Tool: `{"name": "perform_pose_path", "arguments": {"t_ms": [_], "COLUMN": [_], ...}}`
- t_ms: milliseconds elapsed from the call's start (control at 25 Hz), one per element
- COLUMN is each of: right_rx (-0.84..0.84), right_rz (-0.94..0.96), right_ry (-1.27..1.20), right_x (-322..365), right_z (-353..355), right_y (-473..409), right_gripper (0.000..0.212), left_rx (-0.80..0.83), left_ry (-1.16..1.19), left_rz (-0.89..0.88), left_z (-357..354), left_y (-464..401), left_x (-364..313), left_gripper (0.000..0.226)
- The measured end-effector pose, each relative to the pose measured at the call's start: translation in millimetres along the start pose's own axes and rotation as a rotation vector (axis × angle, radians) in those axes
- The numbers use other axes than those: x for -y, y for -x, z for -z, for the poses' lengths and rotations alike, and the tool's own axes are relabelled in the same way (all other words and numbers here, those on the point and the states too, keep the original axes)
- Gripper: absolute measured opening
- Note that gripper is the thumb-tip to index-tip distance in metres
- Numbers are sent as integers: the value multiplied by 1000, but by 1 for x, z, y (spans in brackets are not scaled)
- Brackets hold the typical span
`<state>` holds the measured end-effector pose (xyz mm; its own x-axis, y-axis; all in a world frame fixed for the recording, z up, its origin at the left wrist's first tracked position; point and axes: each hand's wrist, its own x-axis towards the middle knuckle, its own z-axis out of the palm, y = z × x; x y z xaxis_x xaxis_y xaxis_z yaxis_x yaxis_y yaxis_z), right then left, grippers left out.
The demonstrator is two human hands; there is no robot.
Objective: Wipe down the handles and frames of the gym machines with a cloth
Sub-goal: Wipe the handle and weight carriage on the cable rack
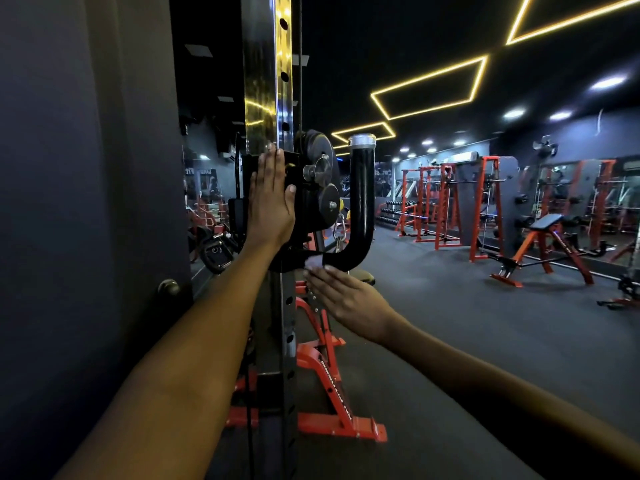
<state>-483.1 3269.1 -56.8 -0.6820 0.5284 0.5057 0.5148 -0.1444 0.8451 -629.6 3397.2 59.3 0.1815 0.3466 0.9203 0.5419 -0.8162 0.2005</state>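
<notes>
A black steel upright (268, 81) with round holes carries a black pulley carriage (317, 188). A black J-shaped handle (360, 209) with a silver cap sticks out of the carriage's right side. My left hand (272, 199) lies flat with straight fingers against the carriage's left face. My right hand (349, 299) reaches up from below, fingers straight, and presses a small white cloth (314, 262) against the underside of the handle's bend. Most of the cloth is hidden by the handle and my fingers.
A dark wall with a round knob (168, 287) stands close on the left. The machine's red base frame (332, 393) sits on the floor below my hands. Red racks (446, 206) and a red incline bench (543, 247) stand across the dark rubber floor (467, 341).
</notes>
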Motion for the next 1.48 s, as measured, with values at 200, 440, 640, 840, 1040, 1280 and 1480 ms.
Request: {"name": "perform_pose_path", "arguments": {"t_ms": [200, 440, 640, 840, 1040, 1280, 1480], "right_rx": [-255, -770, -876, -715, -643, -409, 435], "right_rz": [-1029, -1716, -1720, -1919, -2035, -1562, -576], "right_ry": [-1136, -1892, -1635, -1727, -2332, -1903, -365], "right_x": [3, -3, 22, 44, 51, 20, -23], "right_z": [21, 50, 62, 46, 46, 74, 78], "right_y": [36, -20, -42, -56, -94, -69, -84], "right_gripper": [35, 35, 47, 34, 28, 29, 31], "left_rx": [-26, -10, -26, -37, -34, -19, 2], "left_ry": [10, 11, -16, -17, -3, 28, 39], "left_rz": [1, 11, 10, 8, -2, -15, -26], "left_z": [-1, 0, -1, -3, -1, -1, -1], "left_y": [2, 0, 1, 1, 1, 1, 1], "left_x": [-1, 0, 0, -1, 1, 2, 3], "left_gripper": [59, 59, 59, 59, 59, 60, 59]}}
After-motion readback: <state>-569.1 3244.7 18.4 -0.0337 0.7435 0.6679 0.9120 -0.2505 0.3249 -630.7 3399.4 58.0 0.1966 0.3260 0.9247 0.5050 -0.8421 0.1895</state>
